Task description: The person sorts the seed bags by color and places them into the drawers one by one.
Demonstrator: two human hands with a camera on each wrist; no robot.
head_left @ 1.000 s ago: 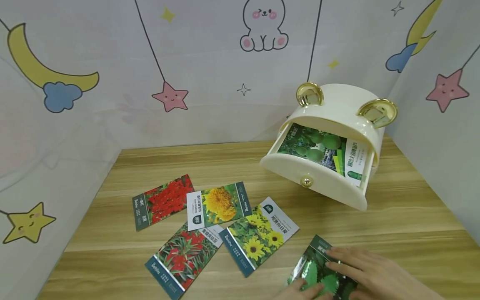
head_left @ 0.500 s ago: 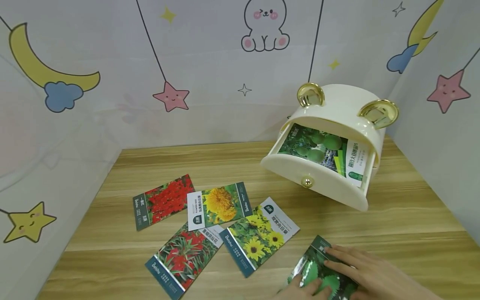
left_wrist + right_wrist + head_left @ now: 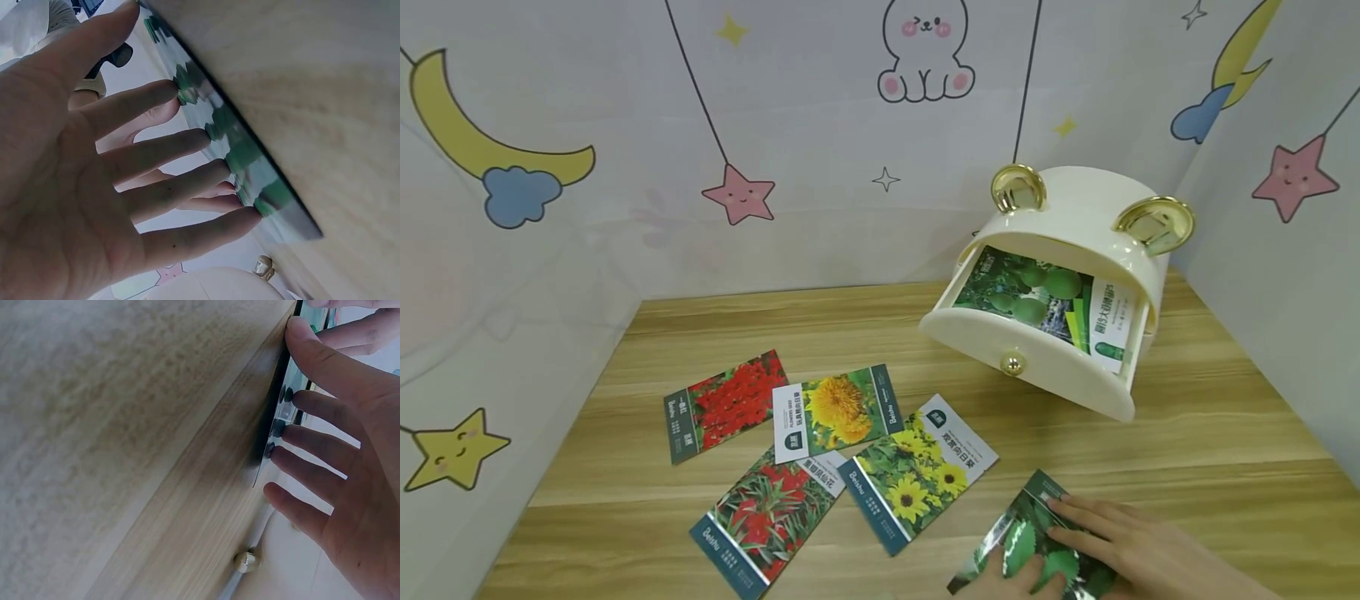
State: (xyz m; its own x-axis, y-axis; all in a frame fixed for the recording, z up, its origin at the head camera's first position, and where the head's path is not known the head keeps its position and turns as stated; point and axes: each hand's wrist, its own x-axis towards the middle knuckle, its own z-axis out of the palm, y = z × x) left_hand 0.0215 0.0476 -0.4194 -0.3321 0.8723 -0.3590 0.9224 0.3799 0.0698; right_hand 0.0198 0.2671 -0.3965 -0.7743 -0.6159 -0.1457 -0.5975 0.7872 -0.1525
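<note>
In the head view a glossy seed packet (image 3: pixel 1021 542) with green leaves on a dark background lies near the table's front edge. My left hand (image 3: pixel 1009 583) rests its fingertips on the packet's near part and is partly cut off by the frame. The right hand (image 3: pixel 1138 542) lays fairly straight fingers over its right side. From the left wrist, the left hand (image 3: pixel 81 181) shows spread fingers whose tips touch the packet face (image 3: pixel 234 140). On the right wrist view, the thumb of the right hand (image 3: pixel 362 456) is at the packet's edge (image 3: pixel 278 419), its fingers extended.
Left of the hands lie a yellow daisy-like flower packet (image 3: pixel 917 475), an orange flower packet (image 3: pixel 842 408) and two red flower packets (image 3: pixel 737 404), some overlapping. Behind stands a white box (image 3: pixel 1090 196) with gold ears, its drawer (image 3: pixel 970 333) pulled out and holding green packets (image 3: pixel 1037 287).
My left hand has shifted slightly down, and more of the leaf packet's lower left corner shows. The right hand stays nearly in place on the packet.
</note>
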